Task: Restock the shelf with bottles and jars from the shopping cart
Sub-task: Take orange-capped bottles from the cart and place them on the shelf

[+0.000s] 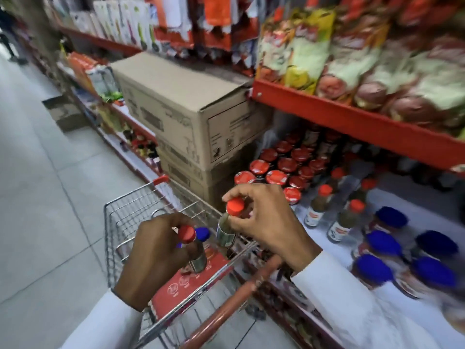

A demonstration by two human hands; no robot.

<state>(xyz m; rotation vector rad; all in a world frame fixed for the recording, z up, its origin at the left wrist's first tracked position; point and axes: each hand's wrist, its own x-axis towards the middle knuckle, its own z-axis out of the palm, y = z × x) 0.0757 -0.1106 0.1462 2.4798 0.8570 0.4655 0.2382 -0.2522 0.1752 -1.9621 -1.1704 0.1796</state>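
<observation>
My left hand (153, 258) grips a dark bottle with a red cap (187, 234) by its neck, over the wire shopping cart (118, 222). A blue-capped bottle (202, 233) stands right behind it in the cart. My right hand (266, 220) holds a second red-capped bottle (235, 207) by the top, lifted above the cart's right rim. On the white shelf (407, 205) to the right stand red-capped bottles (319, 205), red-lidded jars (275, 177) and blue-lidded jars (383, 244).
Stacked cardboard boxes (186, 117) sit on the shelf just beyond the cart. An orange upper shelf (352, 119) holds bagged goods overhead. The cart's red handle (234, 301) is near me. The tiled aisle floor (37, 197) runs along the left, with a box (63, 112) on it.
</observation>
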